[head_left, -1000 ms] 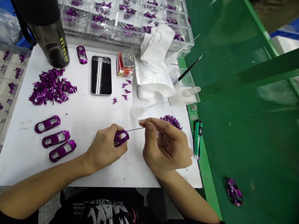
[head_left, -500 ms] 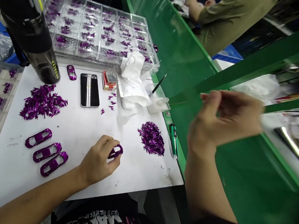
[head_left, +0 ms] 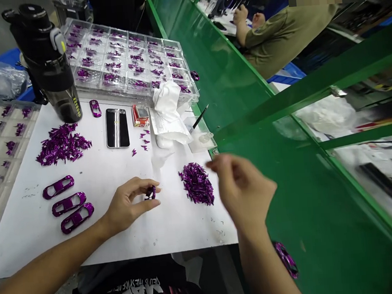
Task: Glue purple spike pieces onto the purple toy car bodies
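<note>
My left hand [head_left: 128, 203] holds a small purple car body [head_left: 150, 193] between thumb and fingers, low over the white sheet [head_left: 122, 241]. To the right of it lies a pile of small purple parts [head_left: 197, 184]. My right hand [head_left: 244, 188] hovers just right of that pile with thumb and fingers pinched together; whether something is between the fingertips is too blurred to tell. Three purple car bodies [head_left: 68, 204] lie in a group on the left, below a second pile of purple parts [head_left: 61, 145].
Behind stand a black bottle [head_left: 54, 71], a phone [head_left: 117, 128], a small red box [head_left: 140, 115], crumpled tissue [head_left: 168, 108] and a compartment tray [head_left: 126, 58]. Another purple car [head_left: 286, 260] lies on the green surface [head_left: 308, 211]. A person [head_left: 275, 38] sits beyond.
My right hand has moved left from over the green surface to beside the right pile. My left hand has turned the car body it holds. The view has shifted slightly.
</note>
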### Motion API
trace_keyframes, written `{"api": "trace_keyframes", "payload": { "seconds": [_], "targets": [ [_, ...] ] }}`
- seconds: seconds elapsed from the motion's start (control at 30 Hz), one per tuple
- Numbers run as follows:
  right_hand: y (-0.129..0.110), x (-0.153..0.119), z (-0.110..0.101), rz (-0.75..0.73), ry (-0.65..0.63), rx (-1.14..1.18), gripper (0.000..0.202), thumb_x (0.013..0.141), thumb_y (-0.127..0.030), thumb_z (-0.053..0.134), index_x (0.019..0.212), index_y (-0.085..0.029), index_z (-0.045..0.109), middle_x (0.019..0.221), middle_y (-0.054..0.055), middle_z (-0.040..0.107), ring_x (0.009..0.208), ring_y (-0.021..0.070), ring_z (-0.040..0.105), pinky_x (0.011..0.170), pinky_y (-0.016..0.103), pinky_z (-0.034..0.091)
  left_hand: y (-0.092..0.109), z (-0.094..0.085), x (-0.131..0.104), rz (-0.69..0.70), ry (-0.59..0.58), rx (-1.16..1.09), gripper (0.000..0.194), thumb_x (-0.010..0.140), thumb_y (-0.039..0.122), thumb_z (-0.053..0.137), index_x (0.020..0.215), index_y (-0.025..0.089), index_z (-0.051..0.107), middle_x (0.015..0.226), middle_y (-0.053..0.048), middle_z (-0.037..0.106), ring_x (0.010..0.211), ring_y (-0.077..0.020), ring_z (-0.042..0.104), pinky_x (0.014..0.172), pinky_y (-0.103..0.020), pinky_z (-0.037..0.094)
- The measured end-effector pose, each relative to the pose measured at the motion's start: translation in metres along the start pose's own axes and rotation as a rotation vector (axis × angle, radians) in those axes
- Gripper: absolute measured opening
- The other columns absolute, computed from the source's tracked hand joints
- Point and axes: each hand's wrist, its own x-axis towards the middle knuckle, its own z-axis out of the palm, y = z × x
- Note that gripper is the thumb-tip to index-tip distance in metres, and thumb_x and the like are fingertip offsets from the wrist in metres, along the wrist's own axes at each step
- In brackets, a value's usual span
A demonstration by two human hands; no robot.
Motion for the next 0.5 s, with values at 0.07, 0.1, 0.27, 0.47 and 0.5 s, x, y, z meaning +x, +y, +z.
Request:
{"api": "trace_keyframes", "payload": {
  "seconds": [0.07, 0.1, 0.27, 0.47, 0.5],
  "targets": [
    [-0.023, -0.042, -0.007, -0.028, -0.379, 0.167, 0.026, 0.099, -0.045, 0.063, 0.106, -0.024, 0.076, 0.091, 0.004, 0.081, 0.08, 0.0222, 0.078, 0.071, 0.034, 0.063, 0.0, -0.001, 0.002, -0.125, 0.001, -0.196, 0.035, 0.078, 0.024, 0.085, 0.111, 0.02, 0.074, 0.107, -0.01, 0.079, 0.11, -0.0256, 0.073, 0.093, -0.04, 0.061],
    [-0.033, -0.059, -0.008, -0.034, -0.464, 0.213, 0.026, 0.097, -0.043, 0.067, 0.113, -0.024, 0.074, 0.093, 0.003, 0.081, 0.08, 0.0205, 0.078, 0.068, 0.031, 0.063, 0.0, -0.001, 0.002, -0.171, 0.001, -0.264, 0.037, 0.077, 0.025, 0.087, 0.11, 0.019, 0.073, 0.106, -0.01, 0.08, 0.112, -0.0272, 0.073, 0.094, -0.042, 0.061],
    [-0.062, -0.096, 0.003, 0.046, -0.519, 0.354, 0.017, 0.095, -0.03, 0.068, 0.109, -0.021, 0.071, 0.082, 0.001, 0.075, 0.072, 0.0169, 0.074, 0.066, 0.027, 0.062, 0.005, 0.002, -0.002, -0.232, -0.069, -0.339, 0.042, 0.074, 0.035, 0.092, 0.107, 0.019, 0.071, 0.108, -0.011, 0.081, 0.112, -0.0318, 0.075, 0.102, -0.051, 0.059],
    [-0.048, -0.095, -0.02, 0.046, -0.493, 0.264, 0.013, 0.084, -0.027, 0.072, 0.095, -0.021, 0.069, 0.077, -0.002, 0.07, 0.067, 0.0142, 0.068, 0.065, 0.025, 0.057, 0.002, 0.003, -0.01, -0.181, -0.239, -0.231, 0.046, 0.083, 0.041, 0.084, 0.124, 0.024, 0.07, 0.134, -0.014, 0.072, 0.132, -0.0333, 0.064, 0.109, -0.048, 0.055],
    [-0.034, -0.091, -0.028, 0.089, -0.497, 0.186, 0.013, 0.083, -0.03, 0.072, 0.093, -0.022, 0.069, 0.076, -0.002, 0.071, 0.067, 0.0141, 0.068, 0.065, 0.025, 0.057, 0.001, 0.002, -0.011, -0.198, -0.242, -0.228, 0.053, 0.088, 0.045, 0.079, 0.135, 0.027, 0.066, 0.145, -0.014, 0.065, 0.138, -0.0339, 0.06, 0.111, -0.049, 0.053]
  ]
}}
